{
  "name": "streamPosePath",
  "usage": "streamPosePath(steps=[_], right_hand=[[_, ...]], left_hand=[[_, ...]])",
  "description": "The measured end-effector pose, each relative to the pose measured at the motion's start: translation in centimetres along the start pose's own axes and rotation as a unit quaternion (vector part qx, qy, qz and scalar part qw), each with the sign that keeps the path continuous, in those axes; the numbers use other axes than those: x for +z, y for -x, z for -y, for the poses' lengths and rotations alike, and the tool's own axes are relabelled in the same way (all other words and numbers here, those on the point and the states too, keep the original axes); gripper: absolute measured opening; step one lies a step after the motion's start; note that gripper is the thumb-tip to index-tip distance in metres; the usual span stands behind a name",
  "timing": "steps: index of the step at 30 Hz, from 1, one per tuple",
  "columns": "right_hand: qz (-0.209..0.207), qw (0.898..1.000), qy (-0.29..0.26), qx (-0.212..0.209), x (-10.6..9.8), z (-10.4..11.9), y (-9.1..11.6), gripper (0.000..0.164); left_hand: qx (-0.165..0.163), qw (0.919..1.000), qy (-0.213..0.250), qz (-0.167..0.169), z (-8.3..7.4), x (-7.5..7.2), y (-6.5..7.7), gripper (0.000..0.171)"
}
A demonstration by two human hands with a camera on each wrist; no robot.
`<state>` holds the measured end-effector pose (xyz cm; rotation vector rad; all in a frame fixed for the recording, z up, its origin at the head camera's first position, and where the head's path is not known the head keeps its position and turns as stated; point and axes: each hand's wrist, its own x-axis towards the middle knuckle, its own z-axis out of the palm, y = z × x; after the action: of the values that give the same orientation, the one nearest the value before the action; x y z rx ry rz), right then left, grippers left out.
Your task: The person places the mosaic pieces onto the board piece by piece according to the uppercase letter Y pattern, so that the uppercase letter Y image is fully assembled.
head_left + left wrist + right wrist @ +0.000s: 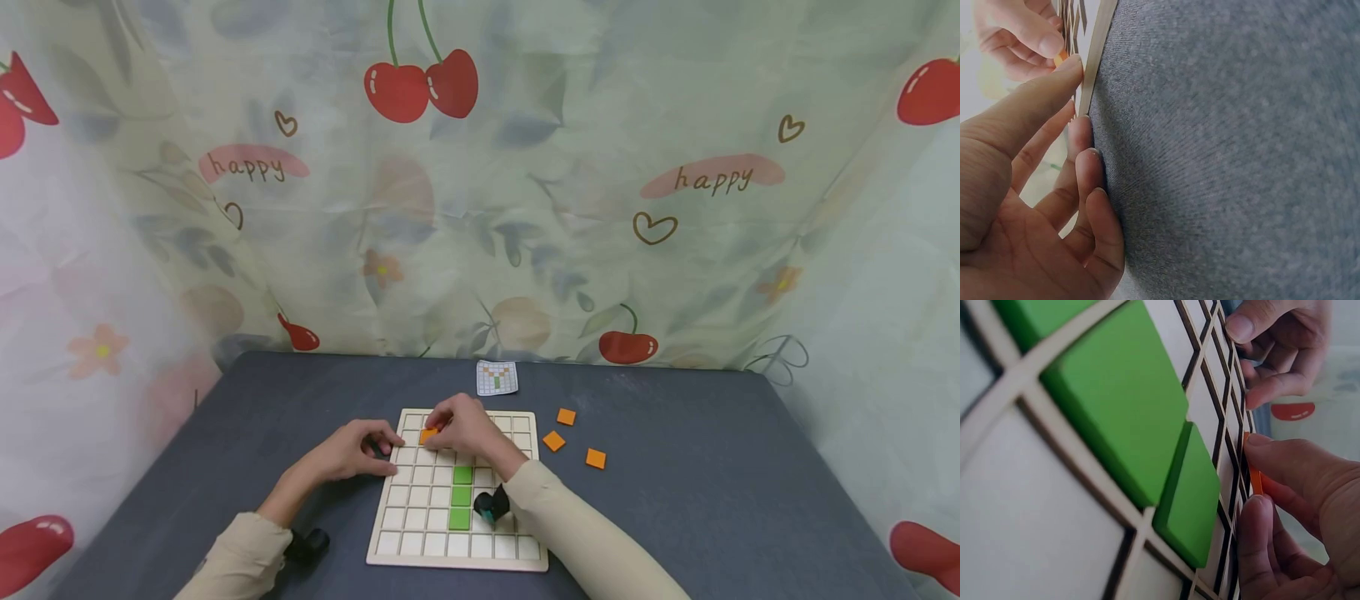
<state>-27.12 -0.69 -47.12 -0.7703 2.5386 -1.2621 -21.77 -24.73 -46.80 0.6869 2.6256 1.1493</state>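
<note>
A wooden grid board (389, 508) lies on the dark table. Three green square tiles (461, 497) stand in a column in its cells, seen up close as green tiles (1122, 400) in the right wrist view. Over the upper left cells, my right hand (467, 427) pinches an orange square tile (427, 436) between thumb and fingers; its thin edge (1254, 475) shows between the fingertips. At the board's left edge rests my left hand (352, 450), thumb and index fingertip touching the rim, the other fingers loosely bent beside it on the cloth (1222, 150).
Three loose orange tiles (596, 458) lie right of the board. Behind it is a small pattern card (497, 378) with a coloured grid. A printed curtain (480, 208) hangs along the table's back edge. Dark wrist cameras (309, 546) sit by both sleeves.
</note>
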Motion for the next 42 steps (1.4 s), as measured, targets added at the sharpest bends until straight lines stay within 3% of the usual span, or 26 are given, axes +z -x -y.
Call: streamPosePath(steps=[21, 26, 32, 42], right_hand=[[0.001, 1.000, 0.007, 0.021, 0.1, 0.5, 0.0, 0.017], [0.009, 1.000, -0.005, 0.007, -0.2, 0.3, 0.0, 0.017], [0.029, 0.999, -0.037, -0.029, -1.1, -0.2, 0.8, 0.019], [0.032, 0.997, -0.050, -0.043, -4.3, -1.4, 2.6, 0.026]], left_hand=[[-0.001, 1.0000, -0.001, 0.000, 0.2, -0.1, -0.1, 0.028], [0.000, 1.0000, -0.001, 0.003, 0.3, -0.1, 0.0, 0.028], [0.007, 1.0000, 0.005, 0.003, 0.2, 0.0, -0.1, 0.028], [0.003, 1.0000, 0.003, 0.005, 0.0, 0.0, -0.1, 0.029]])
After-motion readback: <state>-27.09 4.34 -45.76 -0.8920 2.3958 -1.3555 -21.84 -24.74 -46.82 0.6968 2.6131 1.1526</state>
